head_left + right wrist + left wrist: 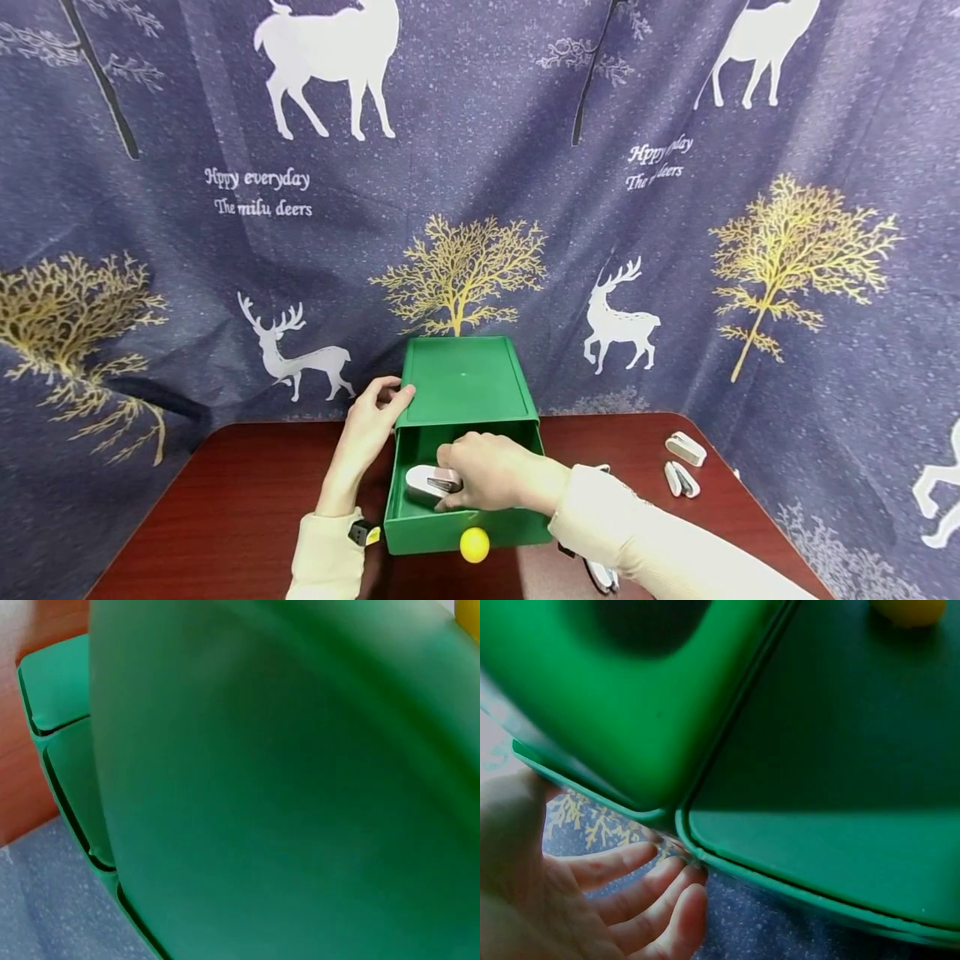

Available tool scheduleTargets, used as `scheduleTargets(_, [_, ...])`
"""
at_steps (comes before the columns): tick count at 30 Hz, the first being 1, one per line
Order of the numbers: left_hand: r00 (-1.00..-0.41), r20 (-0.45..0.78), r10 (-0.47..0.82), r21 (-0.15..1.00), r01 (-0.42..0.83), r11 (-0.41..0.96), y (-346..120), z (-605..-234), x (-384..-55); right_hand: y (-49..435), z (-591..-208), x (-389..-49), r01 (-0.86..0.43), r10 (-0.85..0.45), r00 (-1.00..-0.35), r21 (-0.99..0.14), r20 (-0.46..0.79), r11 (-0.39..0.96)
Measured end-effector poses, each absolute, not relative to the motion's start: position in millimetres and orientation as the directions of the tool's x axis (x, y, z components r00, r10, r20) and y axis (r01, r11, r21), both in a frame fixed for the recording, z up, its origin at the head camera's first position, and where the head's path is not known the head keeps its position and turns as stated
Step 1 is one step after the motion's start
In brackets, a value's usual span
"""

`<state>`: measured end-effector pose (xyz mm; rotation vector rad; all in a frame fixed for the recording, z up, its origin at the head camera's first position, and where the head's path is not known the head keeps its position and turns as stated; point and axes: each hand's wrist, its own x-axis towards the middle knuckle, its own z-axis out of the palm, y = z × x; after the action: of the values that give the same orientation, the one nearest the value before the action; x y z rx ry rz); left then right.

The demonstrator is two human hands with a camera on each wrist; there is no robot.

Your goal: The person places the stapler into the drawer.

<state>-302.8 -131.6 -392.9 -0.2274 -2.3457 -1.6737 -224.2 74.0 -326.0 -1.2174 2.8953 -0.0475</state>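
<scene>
Green drawer (427,536) sits pulled out of its cabinet (465,379), low walls boxing in the right hand (491,471); tabletop (247,500) stretches wide to the left. Two more staplers (685,450) lie near the table's right edge. Right fingers grip a white stapler (423,483) inside the drawer; left hand (372,417) has relaxed fingers along the cabinet's left edge.

Smooth green plastic on the cabinet (467,379), a soft satin sheen across its top, and the drawer (420,535) matches it! At six o'clock, a smooth yellow knob (474,546). Inside, the white stapler (424,485) looks like hard plastic, though it's partly covered. Beneath, the table (255,492) gleams, reddish, wood-grained, polished. Up at twelve, creased matt cloth (480,158); at seven, a soft cloth sleeve (327,554).
</scene>
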Motion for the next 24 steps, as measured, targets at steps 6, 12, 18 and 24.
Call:
scheduleTargets(6, [-0.958,0.287,-0.022,0.908,0.265,0.324,-131.8,-393.2,-302.6,74.0,-326.6,-224.1,-0.698,-0.7,-0.714,-0.08,0.007,0.711])
scheduleTargets(12, [-0.959,0.283,-0.016,0.909,0.263,0.325,-131.4,-392.5,-303.0,77.3,-326.4,-224.9,-0.685,-0.689,-0.724,-0.103,-0.007,0.721])
scheduleTargets(18, [-0.959,0.282,-0.013,0.911,0.264,0.317,-131.6,-391.6,-302.6,83.4,-320.6,-226.6,-0.617,-0.646,-0.759,-0.229,-0.081,0.753])
scheduleTargets(24, [-0.961,0.275,-0.019,0.916,0.256,0.311,-131.5,-392.6,-303.7,93.6,-310.6,-221.2,-0.629,-0.662,-0.749,-0.318,0.005,0.709])
